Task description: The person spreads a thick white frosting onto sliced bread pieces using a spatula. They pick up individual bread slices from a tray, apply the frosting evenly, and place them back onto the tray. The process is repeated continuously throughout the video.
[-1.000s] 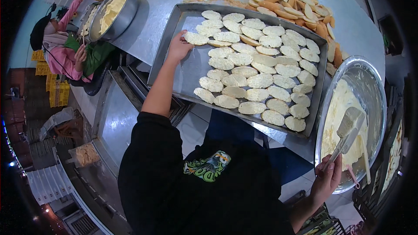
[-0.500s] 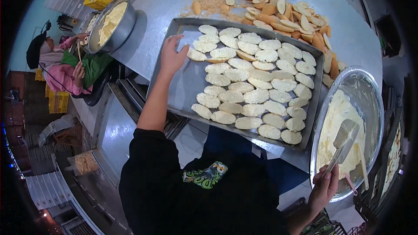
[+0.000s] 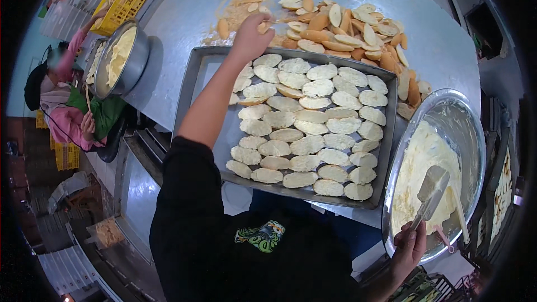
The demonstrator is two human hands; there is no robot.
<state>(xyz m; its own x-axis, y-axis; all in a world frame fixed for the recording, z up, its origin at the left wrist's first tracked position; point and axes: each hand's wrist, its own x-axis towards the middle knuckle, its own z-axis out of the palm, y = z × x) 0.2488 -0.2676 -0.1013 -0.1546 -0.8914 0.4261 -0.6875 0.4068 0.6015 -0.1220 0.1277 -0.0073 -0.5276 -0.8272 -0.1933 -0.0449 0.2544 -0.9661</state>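
Observation:
My left hand (image 3: 253,36) reaches over the far rim of a metal baking tray (image 3: 215,151). Its thumb and fingers are apart around a small bread piece (image 3: 262,27) on the table; a firm hold does not show. Rows of oval bread slices (image 3: 308,145), pale side up and coated, fill most of the tray. My right hand (image 3: 410,248) is closed on the handle of a metal spatula (image 3: 433,190). The broad blade, smeared with cream, hangs over pale cream (image 3: 417,159) in a large metal basin (image 3: 469,128). A pink-handled tool and a pale stick lean in that basin.
Beyond the tray lies a heap of brown bread pieces (image 3: 335,25) with crumbs to its left. A second cream bowl (image 3: 131,59) and a yellow crate (image 3: 131,0) stand at far left, beside a seated co-worker (image 3: 72,98). Loaded racks (image 3: 500,190) stand at right.
My left hand has moved from the tray's left part across its far rim to the loose bread. My right hand keeps the spatula over the basin. The view has shifted.

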